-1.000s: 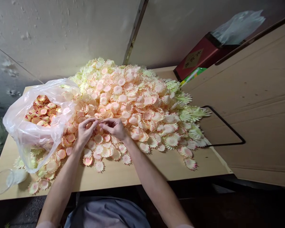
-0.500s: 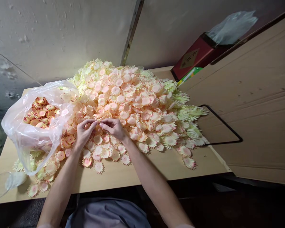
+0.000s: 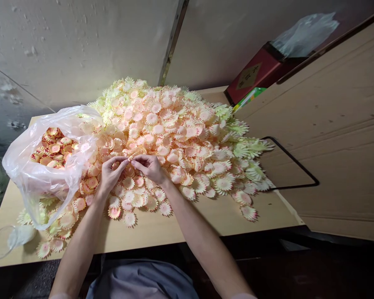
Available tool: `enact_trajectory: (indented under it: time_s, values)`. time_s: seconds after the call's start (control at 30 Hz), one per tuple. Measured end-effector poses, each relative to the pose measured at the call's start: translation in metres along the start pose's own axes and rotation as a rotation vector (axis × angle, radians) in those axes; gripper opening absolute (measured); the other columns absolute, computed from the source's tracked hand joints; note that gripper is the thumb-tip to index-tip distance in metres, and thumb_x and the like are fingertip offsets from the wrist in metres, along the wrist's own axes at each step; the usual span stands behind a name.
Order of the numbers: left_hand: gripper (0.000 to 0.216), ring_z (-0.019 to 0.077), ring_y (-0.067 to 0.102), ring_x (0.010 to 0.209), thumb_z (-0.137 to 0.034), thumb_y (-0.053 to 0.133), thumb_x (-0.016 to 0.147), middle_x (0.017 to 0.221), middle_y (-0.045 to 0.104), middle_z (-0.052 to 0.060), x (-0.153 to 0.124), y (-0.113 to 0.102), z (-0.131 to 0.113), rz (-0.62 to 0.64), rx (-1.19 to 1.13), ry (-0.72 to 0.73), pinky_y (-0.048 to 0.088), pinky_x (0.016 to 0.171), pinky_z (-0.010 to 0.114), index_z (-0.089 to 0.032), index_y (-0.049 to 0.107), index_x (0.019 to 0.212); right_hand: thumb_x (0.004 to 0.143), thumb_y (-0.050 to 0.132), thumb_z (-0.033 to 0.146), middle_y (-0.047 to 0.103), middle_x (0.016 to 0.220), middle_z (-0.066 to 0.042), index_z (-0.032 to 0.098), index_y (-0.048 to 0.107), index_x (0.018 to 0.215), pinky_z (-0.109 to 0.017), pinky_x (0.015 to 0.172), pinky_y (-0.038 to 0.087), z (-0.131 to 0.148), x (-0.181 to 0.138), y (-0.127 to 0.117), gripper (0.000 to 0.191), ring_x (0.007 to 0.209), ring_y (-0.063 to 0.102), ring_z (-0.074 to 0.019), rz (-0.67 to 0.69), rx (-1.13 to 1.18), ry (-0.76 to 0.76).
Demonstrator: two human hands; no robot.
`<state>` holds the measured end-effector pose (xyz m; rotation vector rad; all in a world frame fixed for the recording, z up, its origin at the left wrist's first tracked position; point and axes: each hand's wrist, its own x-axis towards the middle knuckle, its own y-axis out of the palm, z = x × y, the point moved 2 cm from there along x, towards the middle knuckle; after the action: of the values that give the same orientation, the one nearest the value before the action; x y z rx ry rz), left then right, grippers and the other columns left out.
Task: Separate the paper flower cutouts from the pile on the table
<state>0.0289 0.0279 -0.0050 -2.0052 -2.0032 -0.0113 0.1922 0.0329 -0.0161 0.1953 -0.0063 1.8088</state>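
Note:
A wide heap of artificial flower petal discs [image 3: 174, 124], pink and pale yellow with jagged edges, covers much of the table. At its front side, my left hand [image 3: 114, 171] and my right hand [image 3: 148, 168] meet with thumbs and fingers pinched. Between the fingertips is a small peach-coloured petal disc [image 3: 137, 152], partly hidden and hard to separate from the heap behind. Loose discs [image 3: 130, 196] lie below the hands. Left of my left hand stands an open clear plastic bag [image 3: 25, 166] with red-edged discs [image 3: 54, 148] in it.
A clear cup [image 3: 3, 243] lies on its side at the table's [image 3: 137, 238] front left corner. A large cardboard sheet [image 3: 339, 145] leans at the right, beside a bent black metal bar [image 3: 294, 160]. A red box [image 3: 252, 77] stands at the back right against the wall.
Almost nothing differs. Both hands stay pinched together at the same spot, with only a very slight shift of the fingers.

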Motion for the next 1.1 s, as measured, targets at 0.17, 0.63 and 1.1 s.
enact_trajectory:
  time_s: [0.17,0.63,1.1]
  values:
    - [0.022,0.0156,0.064,0.081,-0.038,0.069,0.082,0.085,0.071,0.004,0.0002,0.0014,-0.001,0.025,0.007,0.0,0.05,0.079,0.025,-0.016,0.07,0.083,0.079,0.071,0.038,0.061,0.065,0.001,0.017,0.07,0.079,-0.024,0.051,0.041,0.0016,-0.0006,0.0003,0.021,0.053,0.049,-0.0095,0.016,0.023,0.023]
    - [0.025,0.018,0.068,0.084,-0.041,0.068,0.083,0.088,0.074,0.004,-0.0011,-0.0001,-0.0005,0.083,0.068,0.014,0.052,0.081,0.027,-0.016,0.073,0.088,0.081,0.069,0.034,0.063,0.065,0.001,0.015,0.071,0.079,-0.023,0.055,0.045,-0.0032,0.0006,-0.0025,0.018,0.055,0.054,-0.0091,0.065,0.039,0.006]
    - [0.024,0.0113,0.057,0.067,-0.04,0.068,0.084,0.084,0.068,0.002,-0.0011,0.0006,0.003,0.024,-0.071,-0.015,0.045,0.063,0.022,-0.017,0.068,0.087,0.076,0.069,0.036,0.056,0.056,0.003,0.016,0.066,0.071,-0.022,0.046,0.036,-0.0017,0.0024,-0.0031,0.021,0.048,0.046,-0.008,-0.024,0.028,0.03]
